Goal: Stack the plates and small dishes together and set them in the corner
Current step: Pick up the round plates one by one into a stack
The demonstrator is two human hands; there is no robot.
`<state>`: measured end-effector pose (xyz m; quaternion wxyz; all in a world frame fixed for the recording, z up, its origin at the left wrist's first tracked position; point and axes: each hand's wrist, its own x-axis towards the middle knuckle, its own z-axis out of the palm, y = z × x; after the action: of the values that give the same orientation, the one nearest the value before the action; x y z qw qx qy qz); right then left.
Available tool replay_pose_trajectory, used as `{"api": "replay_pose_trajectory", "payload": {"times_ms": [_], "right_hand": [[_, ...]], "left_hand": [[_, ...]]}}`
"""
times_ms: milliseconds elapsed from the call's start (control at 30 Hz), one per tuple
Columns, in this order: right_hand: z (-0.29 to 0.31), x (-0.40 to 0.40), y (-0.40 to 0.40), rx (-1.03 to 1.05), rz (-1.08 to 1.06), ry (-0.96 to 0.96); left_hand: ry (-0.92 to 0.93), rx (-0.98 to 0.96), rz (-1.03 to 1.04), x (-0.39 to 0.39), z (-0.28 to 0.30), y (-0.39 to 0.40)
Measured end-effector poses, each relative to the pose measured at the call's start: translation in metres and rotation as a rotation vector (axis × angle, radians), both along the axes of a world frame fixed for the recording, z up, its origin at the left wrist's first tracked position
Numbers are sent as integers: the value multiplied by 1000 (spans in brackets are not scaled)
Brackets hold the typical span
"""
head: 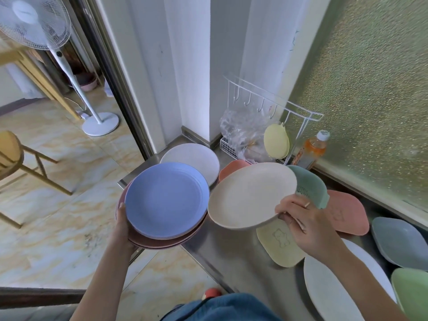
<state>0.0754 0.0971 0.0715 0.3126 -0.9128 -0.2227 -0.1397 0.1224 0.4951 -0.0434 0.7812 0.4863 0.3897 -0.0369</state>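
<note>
Left hand (121, 217) cups under a small stack w/ the blue plate (166, 201) on top of pink ones, fingers clamped on the near-left rim, held over the edge of the steel counter (222, 258). Right hand (301, 222) pinches the cream plate (251, 195) by its near-right rim, tilted, just beside the stack & above the yellow dish (279, 245). White plate (192, 162) lies in the corner by the wall; pink dish (347, 215), grey dish (400, 243) & green colander (310, 185) sit further right
</note>
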Motion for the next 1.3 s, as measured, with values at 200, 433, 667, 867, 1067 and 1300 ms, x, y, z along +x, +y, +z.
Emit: {"api": "replay_pose_trajectory", "payload": {"times_ms": [200,433,667,867,1067,1300], "right_hand": [[-18,-5,32,156,-86,-52],[-44,-20,64,138,-18,14],[-58,-46,57,-131,22,155],[-58,-45,59,-81,19,477],[-71,-54,52,-25,-401,323],[-75,-51,57,866,-718,886]], "left_hand": [[55,13,-50,2,-6,-19],[74,-14,-219,12,-16,-61],[90,-64,-390,7,-24,-92],[16,-10,-510,5,-17,-105],[-34,4,-581,1,-16,-106],[42,27,-645,-10,-21,-99]]}}
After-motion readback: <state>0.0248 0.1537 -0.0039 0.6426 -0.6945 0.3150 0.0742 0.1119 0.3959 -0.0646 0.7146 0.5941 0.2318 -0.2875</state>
